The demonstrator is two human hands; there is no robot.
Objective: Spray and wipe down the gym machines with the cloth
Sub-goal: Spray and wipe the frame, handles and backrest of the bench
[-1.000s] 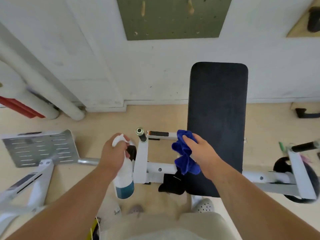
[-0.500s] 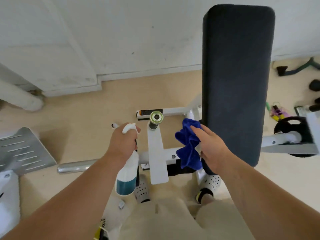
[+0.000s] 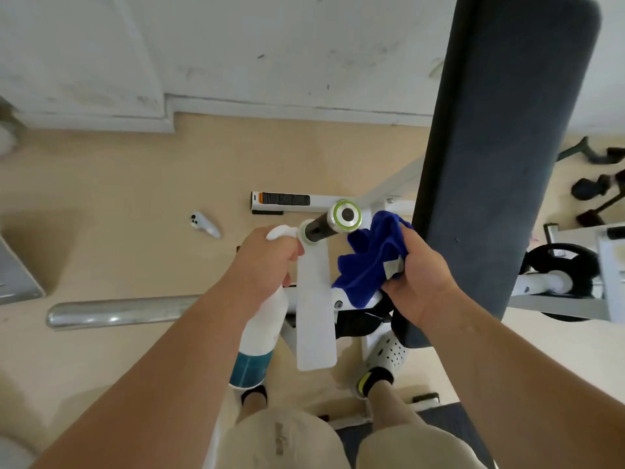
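My left hand (image 3: pixel 267 257) grips the neck of a white spray bottle (image 3: pixel 260 333) with a teal band at its base, its nozzle close to the machine's black handle grip (image 3: pixel 329 225) with a green-ringed end cap. My right hand (image 3: pixel 414 275) holds a bunched blue cloth (image 3: pixel 370 258) just right of that handle, beside the white upright arm (image 3: pixel 314 309) of the machine. The tall dark padded backrest (image 3: pixel 497 157) rises directly right of my right hand.
A chrome bar (image 3: pixel 115 311) lies on the beige floor at the left. A small white controller (image 3: pixel 204 225) rests on the floor. A black weight plate (image 3: pixel 558 286) and white frame sit at the right; dark items lie at the far right near the wall.
I have come closer and the view has tilted further down. The handle, bottle and cloth look larger. My right hand has drawn the cloth nearer the handle's end cap.
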